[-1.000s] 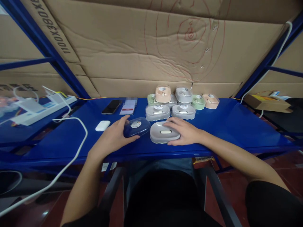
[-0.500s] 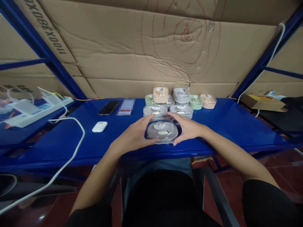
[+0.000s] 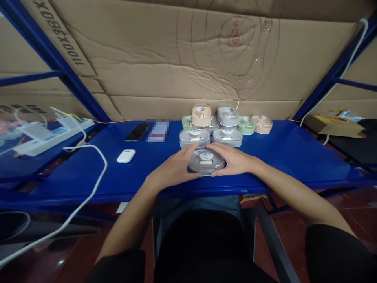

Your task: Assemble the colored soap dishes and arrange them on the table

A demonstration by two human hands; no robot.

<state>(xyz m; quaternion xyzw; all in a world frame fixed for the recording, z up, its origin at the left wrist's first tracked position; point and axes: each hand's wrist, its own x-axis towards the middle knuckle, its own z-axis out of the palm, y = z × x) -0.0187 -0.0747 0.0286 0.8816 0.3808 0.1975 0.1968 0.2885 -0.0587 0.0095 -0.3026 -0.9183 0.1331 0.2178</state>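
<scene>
A grey lidded box (image 3: pixel 206 159) with a clear top, a round sticker and a pale latch is at the front of the blue table (image 3: pixel 273 157). My left hand (image 3: pixel 179 165) wraps its left side, thumb at the near edge. My right hand (image 3: pixel 234 159) wraps the right side in the same way. Just behind it stand two more grey boxes, one on the left (image 3: pixel 194 137) and one on the right (image 3: pixel 226 137). Farther back, a peach box (image 3: pixel 201 115) and a grey box (image 3: pixel 227 116) rest on top of others.
A green box (image 3: pixel 245 125) and a peach box (image 3: pixel 262 124) stand at the back right. To the left lie a white earbud case (image 3: pixel 126 156), a dark phone (image 3: pixel 136 132) and a phone with a blurred screen (image 3: pixel 159 131). A white cable (image 3: pixel 100 181) crosses the table's left side.
My right hand has closed in against the grey box, where a gap showed before. Both hands now hug its sides, and the box sits slightly farther right in view. The camera has shifted a little.
</scene>
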